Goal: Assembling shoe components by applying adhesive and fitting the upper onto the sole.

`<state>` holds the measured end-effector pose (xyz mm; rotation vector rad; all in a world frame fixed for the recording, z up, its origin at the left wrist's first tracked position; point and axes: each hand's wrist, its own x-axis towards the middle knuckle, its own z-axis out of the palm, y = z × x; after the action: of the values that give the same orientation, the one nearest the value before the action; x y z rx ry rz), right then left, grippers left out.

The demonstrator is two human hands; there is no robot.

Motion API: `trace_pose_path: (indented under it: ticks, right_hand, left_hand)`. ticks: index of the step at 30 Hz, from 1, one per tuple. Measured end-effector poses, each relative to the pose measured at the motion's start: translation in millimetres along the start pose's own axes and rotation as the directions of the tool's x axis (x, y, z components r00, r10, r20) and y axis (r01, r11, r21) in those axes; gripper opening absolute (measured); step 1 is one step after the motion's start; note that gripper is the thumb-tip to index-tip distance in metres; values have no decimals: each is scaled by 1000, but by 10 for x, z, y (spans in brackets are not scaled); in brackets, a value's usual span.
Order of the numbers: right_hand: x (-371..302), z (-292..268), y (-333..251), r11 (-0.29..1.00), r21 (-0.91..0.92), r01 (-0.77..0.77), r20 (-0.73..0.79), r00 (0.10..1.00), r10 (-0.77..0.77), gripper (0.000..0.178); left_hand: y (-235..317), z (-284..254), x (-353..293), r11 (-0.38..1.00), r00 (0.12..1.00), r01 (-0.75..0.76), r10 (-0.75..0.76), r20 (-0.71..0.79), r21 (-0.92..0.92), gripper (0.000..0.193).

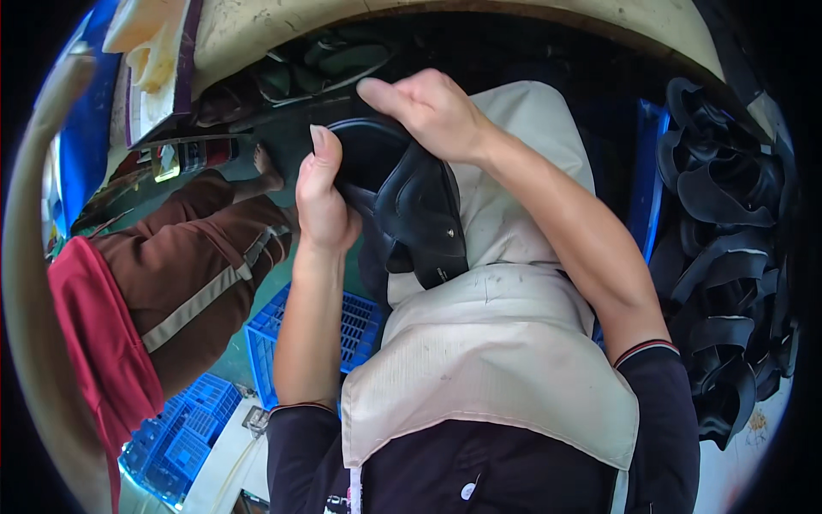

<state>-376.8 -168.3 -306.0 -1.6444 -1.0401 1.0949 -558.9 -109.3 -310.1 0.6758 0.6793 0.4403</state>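
Note:
A black leather sandal (417,210) with broad straps and a small metal stud lies over my lap, against the beige apron (488,343). My left hand (324,193) grips its left edge, thumb raised and the other fingers hidden behind it. At its upper right edge is my right hand (438,116), closed with the fingers curled under and the thumb pointing left. Part of the sandal's far end is dark and hard to make out.
Black shoe uppers (723,248) are heaped at the right, beside a blue panel (648,171). Blue plastic crates (265,343) stand low on the left. Another person in brown trousers (193,248) is close on my left. A pale curved table edge (428,8) runs across the top.

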Motion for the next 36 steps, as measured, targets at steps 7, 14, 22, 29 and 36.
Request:
trace_pose_path:
  ticks: [7,14,22,29,36]
  right_hand:
    - [22,-60,363,986,164,12,95,995,-28,51]
    - [-61,86,526,957,283,-62,-23,997,71,34]
    - [-54,239,528,958,268,-106,-71,989,129,29]
    - [-69,405,456,966,216,-141,-15,989,148,35]
    - [-383,241,453,856,194,-480,507,795,331,13]
  left_hand:
    - [-100,-27,3,1000,999,15,-16,-32,-18,68]
    - [-283,14,-25,992,992,-10,-7,-129,-128,72]
    - [-330,-188,-6,993,968,-48,21,-249,-103,77]
    - [-481,-744,209,897,996,16,-53,-72,-442,79]
    - [-528,-1469,330,818,989,122,-56,134,-562,68]
